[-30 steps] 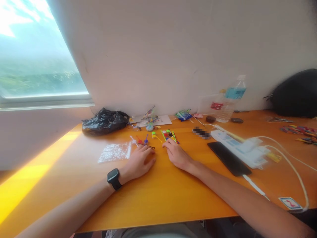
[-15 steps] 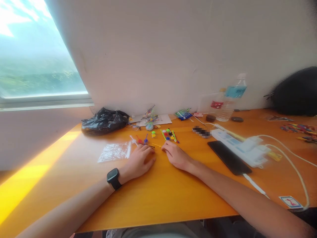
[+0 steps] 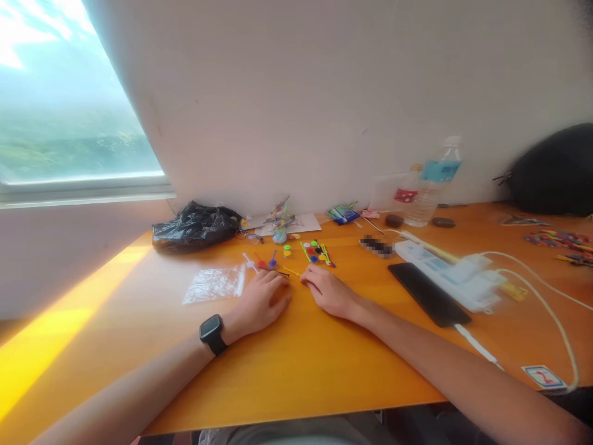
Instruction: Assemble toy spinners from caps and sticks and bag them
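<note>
My left hand (image 3: pixel 265 298) rests palm down on the table, thumb apart and fingers forward, seemingly holding nothing. A thin black stick (image 3: pixel 281 272) lies right at its fingertips. Just beyond are small plastic pieces: a white one (image 3: pixel 250 262), a red one (image 3: pixel 262 264) and a blue one (image 3: pixel 273 262), each with a thin stick. My right hand (image 3: pixel 330 292) has its fingers curled together around one end of a thin yellow stick (image 3: pixel 291 271), which points left toward the black one. Behind this hand lie several coloured round pieces (image 3: pixel 317 250) among green and yellow sticks.
A clear plastic bag (image 3: pixel 214 285) lies left of my left hand, with a black plastic bag (image 3: pixel 197 227) behind it. To the right are a phone (image 3: pixel 428 294) on a cable, a white power strip (image 3: pixel 440 275) and clear bottles (image 3: pixel 422 207). The table's edge (image 3: pixel 296 421) runs close to my body.
My right hand and the yellow stick have shifted very slightly left. My left hand stays in place.
</note>
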Motion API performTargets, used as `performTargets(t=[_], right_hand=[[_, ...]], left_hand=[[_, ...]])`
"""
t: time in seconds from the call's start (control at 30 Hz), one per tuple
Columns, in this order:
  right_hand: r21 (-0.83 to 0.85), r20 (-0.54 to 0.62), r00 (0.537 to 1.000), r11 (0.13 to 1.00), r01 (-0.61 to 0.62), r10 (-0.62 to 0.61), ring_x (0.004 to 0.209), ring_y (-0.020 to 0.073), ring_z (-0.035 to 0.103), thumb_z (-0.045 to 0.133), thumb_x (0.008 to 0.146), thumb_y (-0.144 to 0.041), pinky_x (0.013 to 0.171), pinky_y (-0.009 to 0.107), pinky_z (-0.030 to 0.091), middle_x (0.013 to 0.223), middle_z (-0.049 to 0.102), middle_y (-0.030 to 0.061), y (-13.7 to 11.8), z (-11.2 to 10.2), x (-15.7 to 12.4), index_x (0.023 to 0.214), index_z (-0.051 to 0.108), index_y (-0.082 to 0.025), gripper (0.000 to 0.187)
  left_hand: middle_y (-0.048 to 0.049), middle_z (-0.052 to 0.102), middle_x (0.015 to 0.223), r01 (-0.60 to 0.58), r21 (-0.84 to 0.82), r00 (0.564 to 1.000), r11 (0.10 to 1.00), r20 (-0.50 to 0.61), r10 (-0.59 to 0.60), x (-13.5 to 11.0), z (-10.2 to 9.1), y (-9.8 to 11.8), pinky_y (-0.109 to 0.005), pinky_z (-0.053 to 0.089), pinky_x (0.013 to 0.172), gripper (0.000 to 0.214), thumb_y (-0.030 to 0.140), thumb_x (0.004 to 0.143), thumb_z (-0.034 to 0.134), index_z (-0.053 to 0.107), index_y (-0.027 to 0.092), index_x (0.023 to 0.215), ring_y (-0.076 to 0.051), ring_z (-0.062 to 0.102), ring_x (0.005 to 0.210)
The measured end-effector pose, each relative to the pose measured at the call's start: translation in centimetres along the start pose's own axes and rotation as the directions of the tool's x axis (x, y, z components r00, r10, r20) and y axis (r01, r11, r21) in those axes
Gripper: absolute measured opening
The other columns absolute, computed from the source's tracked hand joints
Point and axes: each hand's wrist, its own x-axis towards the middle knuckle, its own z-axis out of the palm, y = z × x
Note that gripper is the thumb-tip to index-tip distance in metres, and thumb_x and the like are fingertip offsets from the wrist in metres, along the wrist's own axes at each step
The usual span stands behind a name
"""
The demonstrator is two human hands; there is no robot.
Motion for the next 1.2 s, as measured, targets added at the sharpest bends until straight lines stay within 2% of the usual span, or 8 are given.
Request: performTargets(t=[0.7,1.2], right_hand=[[-0.005,-0.014,1.0,1.0,0.005,-0.005,0.095,0.0199,0.063,0.049,0.098,-0.006,0.089,0.032,0.048,0.103,0.063,0.008,0.08,0.0,-0.07,0.101,0.067,-0.017,0.022],[-0.045,-0.009,0.999,0.999,-0.031,0.03,0.092,0.0201,0.063,0.055,0.098,-0.013,0.084,0.032,0.048,0.103,0.065,0.0078,-0.51,-0.18,-0.15,0.103,0.068,-0.018,0.015]], left_hand=[[-0.0079,0.068,0.114,-0.017,0.006,1.0,1.0,-0.005,0.017,0.07,0.23,-0.17,-0.044,0.051,0.094,0.02,0.028,0.097,0.06,0.064,0.026,0.117,-0.028,0.061,0.107],[-0.008,0.068,0.115,-0.02,0.0,1.0,1.0,-0.006,0.02,0.07,0.19,-0.21,-0.045,0.051,0.095,0.019,0.03,0.099,0.058,0.063,0.026,0.116,-0.028,0.061,0.106]])
